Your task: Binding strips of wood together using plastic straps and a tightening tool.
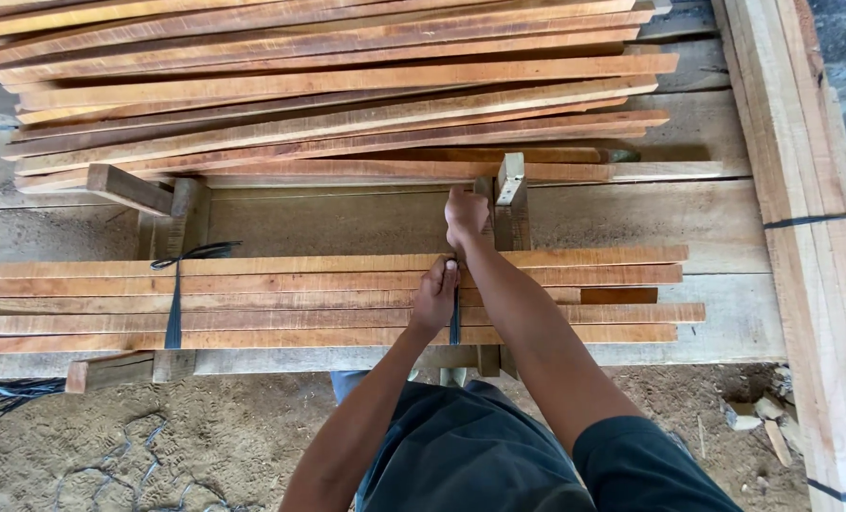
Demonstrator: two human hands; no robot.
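Pulling a dark strap taut around the bundle of slats at mid-frame, both hands, left hand and right hand, grip it closed; a slipped grip could let the bundle loosen.

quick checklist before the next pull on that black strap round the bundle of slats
1. Left hand gripping the black strap on top of the bundle of slats: ok.
2. Right hand closed on the far end of the strap, beyond the bundle: ok, though the strap inside the fist is hidden.
3. First tie already round the bundle's left end: ok.
4. Slat ends flush at the right: not ok, they are staggered.
5. Strap passing under the bundle: cannot tell.
6. Upright wooden post close beside the right hand: ok, apart.
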